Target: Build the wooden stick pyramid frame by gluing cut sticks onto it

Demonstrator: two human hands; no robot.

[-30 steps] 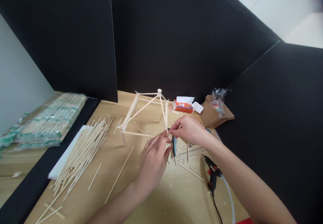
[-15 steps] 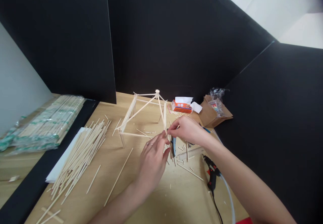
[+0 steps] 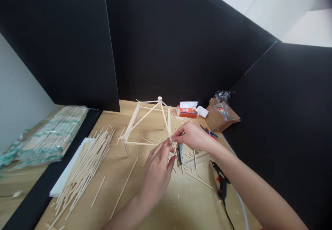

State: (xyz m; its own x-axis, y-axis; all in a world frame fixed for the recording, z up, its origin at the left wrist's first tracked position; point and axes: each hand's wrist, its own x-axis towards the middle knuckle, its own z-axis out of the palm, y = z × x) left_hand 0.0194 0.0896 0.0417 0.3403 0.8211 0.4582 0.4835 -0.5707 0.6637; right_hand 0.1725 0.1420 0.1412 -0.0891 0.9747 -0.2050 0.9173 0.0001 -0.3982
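A frame of thin wooden sticks (image 3: pixel 141 143) stands on the table, with legs and slanting sticks that meet at a raised peak. At its near right corner, my left hand (image 3: pixel 159 164) has its fingertips closed on the joint, the back of the hand toward me and a ring on one finger. My right hand (image 3: pixel 190 135) pinches the same corner from the right, thumb and forefinger together. The fingers cover the joint itself. Just beneath the hands lies a blue-handled tool (image 3: pixel 181 154), partly hidden.
Loose wooden sticks (image 3: pixel 85 168) are heaped on white paper at left, beside plastic-wrapped stick bundles (image 3: pixel 55 130). A black glue gun (image 3: pixel 221 181) with its cord lies at right. An orange tissue pack (image 3: pixel 187 111) and a brown paper bag (image 3: pixel 219 116) stand at the back. Black panels surround the table.
The camera view has shifted slightly, so the table sits a little lower in the picture. Both hands stay at the same corner of the stick frame, with almost no change in grip.
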